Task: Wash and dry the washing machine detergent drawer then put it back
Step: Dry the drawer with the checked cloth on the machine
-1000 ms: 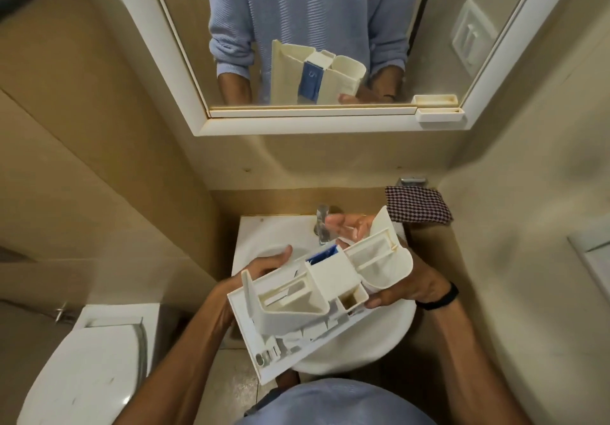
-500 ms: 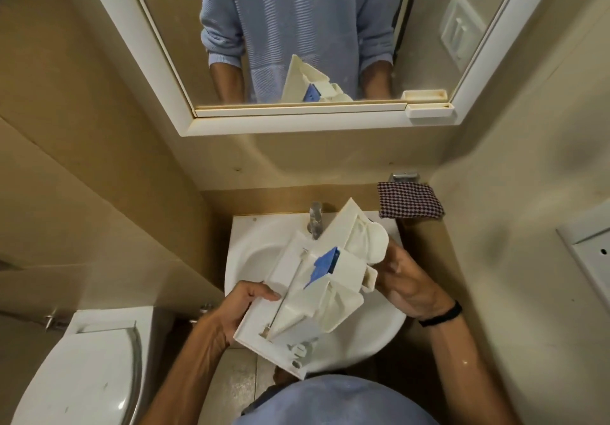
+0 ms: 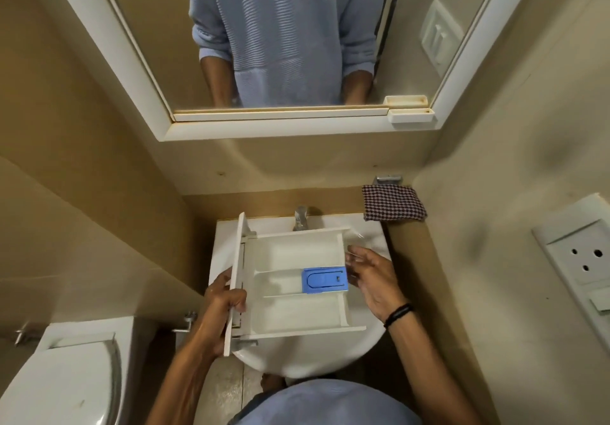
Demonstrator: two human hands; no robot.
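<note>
The white detergent drawer [image 3: 293, 279] lies level over the white sink [image 3: 307, 355], open side up, with its blue insert [image 3: 325, 280] at the right end. My left hand [image 3: 224, 305] grips the drawer's flat front panel [image 3: 237, 279] at the left. My right hand [image 3: 369, 276] is at the drawer's right end with its fingers spread and blurred; contact with the drawer is not clear. The tap [image 3: 301, 218] stands just behind the drawer.
A checked cloth [image 3: 392, 203] hangs on the wall at the sink's back right. A toilet [image 3: 62, 381] is at the lower left. A mirror [image 3: 290, 38] hangs above. A wall socket panel [image 3: 581, 259] is on the right wall.
The drawer has been turned from underside-up and tilted to level with its open compartments facing up. My right hand has come off its underside to its right end.
</note>
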